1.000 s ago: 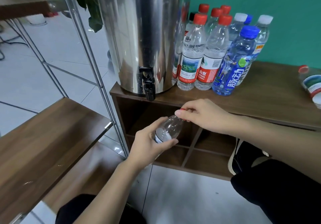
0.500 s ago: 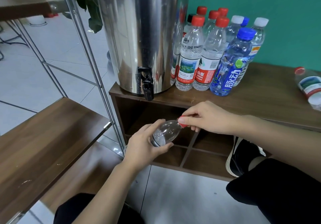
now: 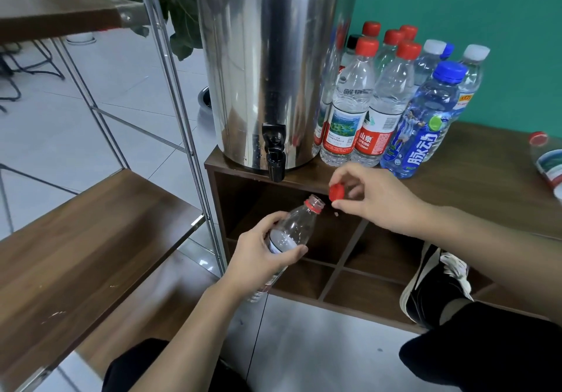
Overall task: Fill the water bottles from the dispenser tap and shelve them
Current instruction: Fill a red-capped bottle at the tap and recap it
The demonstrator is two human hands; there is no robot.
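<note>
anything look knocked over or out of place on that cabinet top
One thing: at the far right edge a red-capped bottle lies on its side on the cabinet top, while the other bottles stand upright beside the dispenser. No spill shows.

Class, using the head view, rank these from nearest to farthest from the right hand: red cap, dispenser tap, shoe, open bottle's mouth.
From the right hand:
1. Red cap, pinched in its fingers.
2. Open bottle's mouth, just left.
3. Dispenser tap, upper left.
4. Shoe, lower right.
</note>
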